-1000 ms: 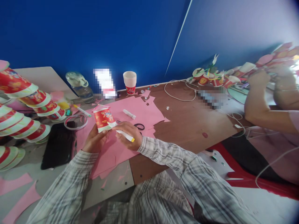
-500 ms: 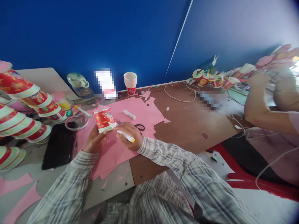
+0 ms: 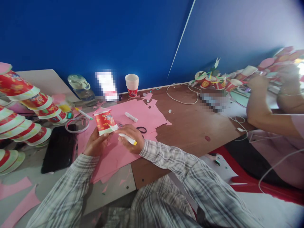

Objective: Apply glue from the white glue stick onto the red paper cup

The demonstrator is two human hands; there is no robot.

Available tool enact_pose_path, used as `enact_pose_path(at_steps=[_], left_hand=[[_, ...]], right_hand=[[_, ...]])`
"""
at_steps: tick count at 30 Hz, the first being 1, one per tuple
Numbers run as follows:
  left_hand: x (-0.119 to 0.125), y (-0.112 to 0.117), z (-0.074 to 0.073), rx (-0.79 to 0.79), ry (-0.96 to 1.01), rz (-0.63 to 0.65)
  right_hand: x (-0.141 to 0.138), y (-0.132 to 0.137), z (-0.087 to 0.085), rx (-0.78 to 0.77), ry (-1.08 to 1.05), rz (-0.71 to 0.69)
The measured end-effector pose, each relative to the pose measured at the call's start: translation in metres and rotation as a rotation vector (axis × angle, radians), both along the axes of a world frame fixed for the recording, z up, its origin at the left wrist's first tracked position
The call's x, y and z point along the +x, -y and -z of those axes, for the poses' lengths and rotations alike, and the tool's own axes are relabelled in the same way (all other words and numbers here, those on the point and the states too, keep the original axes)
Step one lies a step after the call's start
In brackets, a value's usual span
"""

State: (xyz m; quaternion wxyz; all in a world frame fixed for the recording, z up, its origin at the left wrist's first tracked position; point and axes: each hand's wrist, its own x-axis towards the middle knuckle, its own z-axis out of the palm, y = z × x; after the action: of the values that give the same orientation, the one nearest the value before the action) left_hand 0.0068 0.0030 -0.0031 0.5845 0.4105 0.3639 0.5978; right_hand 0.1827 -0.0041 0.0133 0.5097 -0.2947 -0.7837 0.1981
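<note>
A red printed paper cup is held upside down in my left hand, its pale rim at the bottom and pink paper on its top. My right hand is closed around a white marker with a yellow end. The marker's tip side points at the cup's lower right edge; whether it touches cannot be made out. Beneath both hands lie pink paper sheets. On them rest a white capped pen or tube and dark-handled scissors, partly hidden behind my right hand.
Stacked red cups lean at the left beside a black phone. A glass water jug and upright stacked cups stand by the blue wall. At the right, another person's arm rests near decorated cups and white cables.
The cup in my left hand has shifted very slightly left and down. My right hand keeps hold of the marker in nearly the same place.
</note>
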Motion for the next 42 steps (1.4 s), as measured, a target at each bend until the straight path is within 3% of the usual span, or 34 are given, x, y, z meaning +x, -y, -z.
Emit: enact_pose_path(at_steps=[42], left_hand=[[0.0021, 0.0010, -0.0024, 0.000, 0.007, 0.003]], right_hand=[[-0.0005, -0.0032, 0.0018, 0.075, -0.007, 0.011]])
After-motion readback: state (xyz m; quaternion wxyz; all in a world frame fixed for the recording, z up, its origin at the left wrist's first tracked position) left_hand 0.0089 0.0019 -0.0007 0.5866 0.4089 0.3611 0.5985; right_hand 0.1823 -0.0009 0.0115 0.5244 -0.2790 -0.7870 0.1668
